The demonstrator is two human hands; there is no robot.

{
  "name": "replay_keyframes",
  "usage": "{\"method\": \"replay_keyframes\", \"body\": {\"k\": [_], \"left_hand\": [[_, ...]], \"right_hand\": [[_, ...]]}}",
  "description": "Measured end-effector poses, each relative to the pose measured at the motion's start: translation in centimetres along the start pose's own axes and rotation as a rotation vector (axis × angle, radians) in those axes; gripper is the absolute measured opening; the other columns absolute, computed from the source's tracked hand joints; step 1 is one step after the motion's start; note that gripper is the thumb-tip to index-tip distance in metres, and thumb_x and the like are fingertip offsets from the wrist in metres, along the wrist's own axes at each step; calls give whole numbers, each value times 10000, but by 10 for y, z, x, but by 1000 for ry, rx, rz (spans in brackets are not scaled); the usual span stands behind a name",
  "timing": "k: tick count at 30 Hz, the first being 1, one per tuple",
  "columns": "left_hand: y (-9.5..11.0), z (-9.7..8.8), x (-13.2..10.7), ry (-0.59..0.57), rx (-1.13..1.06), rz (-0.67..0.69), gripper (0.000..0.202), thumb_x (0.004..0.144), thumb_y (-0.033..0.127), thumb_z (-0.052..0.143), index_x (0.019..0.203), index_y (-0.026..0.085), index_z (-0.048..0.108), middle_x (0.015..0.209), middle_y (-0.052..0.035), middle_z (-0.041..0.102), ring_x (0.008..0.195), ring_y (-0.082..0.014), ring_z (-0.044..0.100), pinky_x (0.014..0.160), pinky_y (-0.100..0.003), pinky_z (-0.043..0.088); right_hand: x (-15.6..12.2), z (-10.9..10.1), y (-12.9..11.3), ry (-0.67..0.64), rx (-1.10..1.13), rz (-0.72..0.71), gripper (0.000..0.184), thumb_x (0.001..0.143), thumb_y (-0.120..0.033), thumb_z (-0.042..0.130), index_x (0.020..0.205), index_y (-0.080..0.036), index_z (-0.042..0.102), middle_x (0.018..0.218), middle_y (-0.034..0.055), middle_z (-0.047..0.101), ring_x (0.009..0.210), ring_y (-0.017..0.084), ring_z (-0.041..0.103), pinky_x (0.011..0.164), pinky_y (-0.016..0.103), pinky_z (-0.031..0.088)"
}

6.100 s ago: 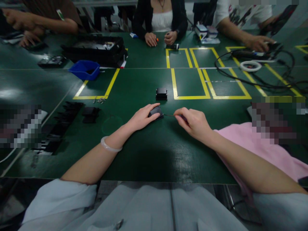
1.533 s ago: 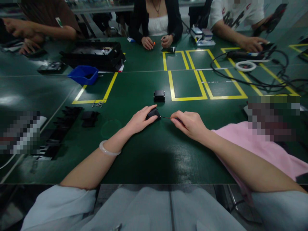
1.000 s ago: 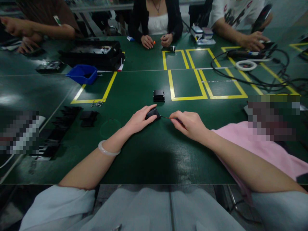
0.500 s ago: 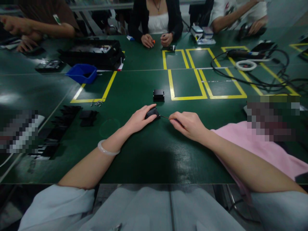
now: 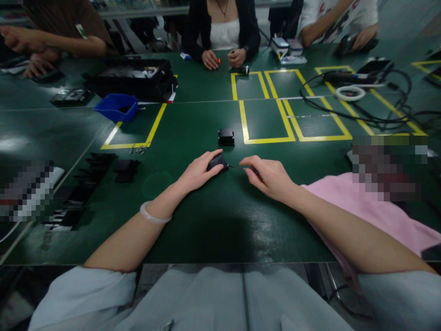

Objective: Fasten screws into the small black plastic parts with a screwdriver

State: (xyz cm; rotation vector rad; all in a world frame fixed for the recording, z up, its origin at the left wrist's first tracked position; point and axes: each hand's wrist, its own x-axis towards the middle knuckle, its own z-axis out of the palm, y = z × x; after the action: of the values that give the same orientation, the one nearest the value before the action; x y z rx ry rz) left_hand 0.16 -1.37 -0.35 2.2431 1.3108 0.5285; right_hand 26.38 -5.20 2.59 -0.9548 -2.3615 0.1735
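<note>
My left hand (image 5: 200, 171) grips a small black block-shaped part (image 5: 217, 162) against the green table, thumb on the near side and fingers over the far side. From the right, my right hand (image 5: 267, 174) holds a screwdriver by its handle, which is mostly hidden in the fingers. Its thin metal shaft (image 5: 236, 167) runs level to the right end of the part, where the tip meets a small bright spot, perhaps a screw. Just beyond my hands stands a second black block (image 5: 226, 137) with small silvery bits at its sides.
Left of my hands lie small screws (image 5: 138, 150), black parts (image 5: 126, 170) and a blue bin (image 5: 117, 107). A black tray (image 5: 132, 78) stands behind. Pink cloth (image 5: 372, 216) lies under my right forearm. Cables (image 5: 375, 115) coil at right. Co-workers sit across the table.
The fingers of my right hand have loosened and spread a little on the screwdriver, with the index finger lifted. My left hand and the black part stay in place.
</note>
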Motion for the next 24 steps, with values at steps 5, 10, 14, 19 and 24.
{"method": "replay_keyframes", "body": {"k": [5,10,14,19,24], "left_hand": [[0,0,-1,-3,2,6,659,985,558,458,1517,170,448,1362,-135,594,1213,-311,589,1056,-448,438],[4,-1,-2,-7,33,16,650,989,542,461,1523,172,443,1271,-127,613,1148,-301,605,974,-423,471],[5,-1,-2,-2,44,21,641,990,540,462,1522,182,439,1264,-124,612,1145,-297,604,965,-416,474],[3,-1,-2,-5,52,21,638,990,547,455,1519,192,438,1272,-123,608,1155,-296,599,992,-427,468],[3,-1,-2,-8,45,14,640,990,540,458,1521,183,439,1276,-125,608,1164,-296,597,1001,-429,461]], "right_hand": [[0,1,0,23,-14,9,266,1005,-263,412,1168,-153,591,857,62,729,673,190,674,644,286,458],[-1,2,2,57,-53,-10,272,1039,-313,408,1083,-150,621,798,53,725,647,188,682,623,277,450],[0,1,0,107,-51,-59,197,997,-215,463,1106,-146,612,854,50,742,629,159,660,627,263,442],[0,1,0,85,-61,-65,191,1017,-267,456,1065,-169,614,802,29,728,622,151,644,621,258,423],[0,2,1,49,-68,-37,225,1034,-298,423,1028,-184,617,763,25,714,605,154,634,612,260,414]]}}
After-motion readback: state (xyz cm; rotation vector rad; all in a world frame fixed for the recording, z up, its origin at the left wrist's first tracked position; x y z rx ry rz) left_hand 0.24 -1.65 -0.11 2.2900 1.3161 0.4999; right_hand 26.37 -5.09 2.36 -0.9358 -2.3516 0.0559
